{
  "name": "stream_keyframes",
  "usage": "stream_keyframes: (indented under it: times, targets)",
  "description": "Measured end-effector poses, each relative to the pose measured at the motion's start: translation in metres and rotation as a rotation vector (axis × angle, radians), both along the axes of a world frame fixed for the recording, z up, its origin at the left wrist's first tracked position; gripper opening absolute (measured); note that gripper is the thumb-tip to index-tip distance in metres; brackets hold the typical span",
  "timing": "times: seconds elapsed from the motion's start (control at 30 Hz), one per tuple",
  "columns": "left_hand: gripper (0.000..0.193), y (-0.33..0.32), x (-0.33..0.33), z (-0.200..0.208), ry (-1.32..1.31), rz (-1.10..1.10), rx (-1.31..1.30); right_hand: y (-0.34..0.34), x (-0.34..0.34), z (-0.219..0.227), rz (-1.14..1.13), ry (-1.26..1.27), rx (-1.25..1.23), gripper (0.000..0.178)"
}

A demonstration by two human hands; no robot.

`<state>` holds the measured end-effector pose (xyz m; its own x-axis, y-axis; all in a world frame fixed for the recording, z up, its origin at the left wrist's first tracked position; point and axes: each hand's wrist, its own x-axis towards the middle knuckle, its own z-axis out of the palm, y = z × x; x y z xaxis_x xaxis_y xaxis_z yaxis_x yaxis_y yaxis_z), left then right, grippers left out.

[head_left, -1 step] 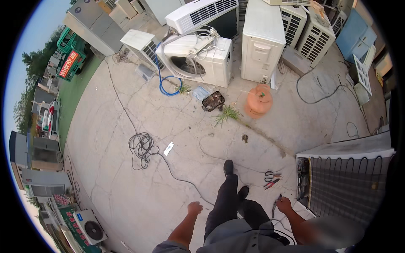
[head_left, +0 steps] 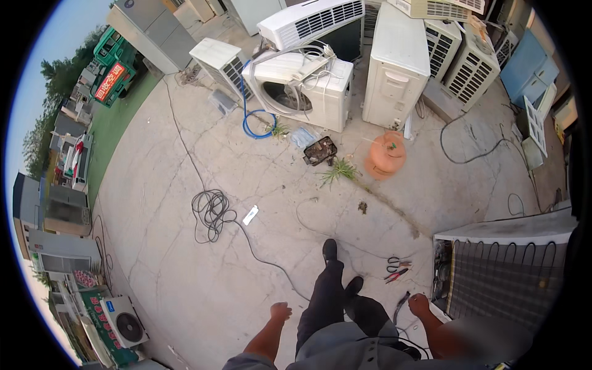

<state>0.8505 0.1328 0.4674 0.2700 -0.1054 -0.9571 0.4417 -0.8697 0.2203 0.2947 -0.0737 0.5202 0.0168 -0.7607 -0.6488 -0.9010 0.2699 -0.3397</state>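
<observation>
Out here, cracked concrete runs back to a white washing machine and an orange cylinder. The left hand hangs curled in; the right hand, whose grip I can't tell, is just beside the dark cable on the concrete.

One round orange gas cylinder, one tangled black cable left of it, one pair of red-handled pliers nearer than it, two bare hands, two black shoes
</observation>
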Motion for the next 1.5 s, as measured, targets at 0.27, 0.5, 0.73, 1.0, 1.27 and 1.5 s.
stream_keyframes:
  times: [0.27, 0.5, 0.73, 1.0, 1.27, 1.5]
  targets:
    - [0.019, 0.219, -0.013, 0.064, 0.246, 0.588, 0.158, -0.105, 0.038, 0.130, 0.597, 0.231, 0.333, 0.021]
    - [0.047, 0.141, 0.053, 0.109, 0.211, 0.734, -0.006, -0.177, 0.208, 0.162, 0.321, 0.183, 0.383, 0.021]
    - [0.039, 0.057, 0.258, 0.074, -0.002, 0.757, -0.217, -0.202, 0.366, 0.133, 0.333, 0.090, 0.425, 0.021]
    - [0.039, -0.024, 0.461, 0.057, -0.060, 0.845, -0.245, -0.323, 0.560, 0.057, 0.533, 0.058, 0.495, 0.021]
    - [0.048, -0.139, 0.586, 0.129, -0.185, 0.114, -0.406, -0.586, 0.867, 0.085, 1.226, 0.068, -0.300, 0.024]
    - [0.040, -0.273, 0.691, 0.121, 0.018, 0.906, -0.179, -0.755, 1.135, 0.159, 0.488, -0.198, -0.276, 0.027]
